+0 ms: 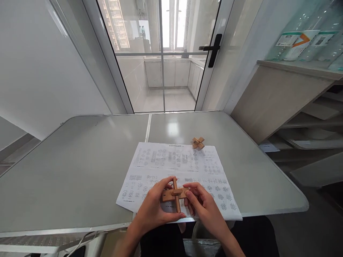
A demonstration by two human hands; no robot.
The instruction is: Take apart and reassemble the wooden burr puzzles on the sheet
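Between my two hands is a wooden interlocking puzzle [168, 195], made of a flat bar crossed by a round rod. My left hand [155, 203] grips the rod, fingers at its far end and thumb at its near end. On the bar's right end, my right hand [200, 201] pinches with thumb and forefinger; its other fingers are curled below and partly hidden. Beneath both hands lies a creased instruction sheet [158, 157] printed with small puzzle diagrams. A second wooden puzzle [198, 143], star-shaped and assembled, rests at the sheet's far right edge.
The grey table [80, 171] has a metal-trimmed front edge close to my lap. A glass door [142, 71] with a black handle [214, 50] stands behind it. At right, a wooden shelf [281, 85] carries plastic bottles [302, 44] and papers.
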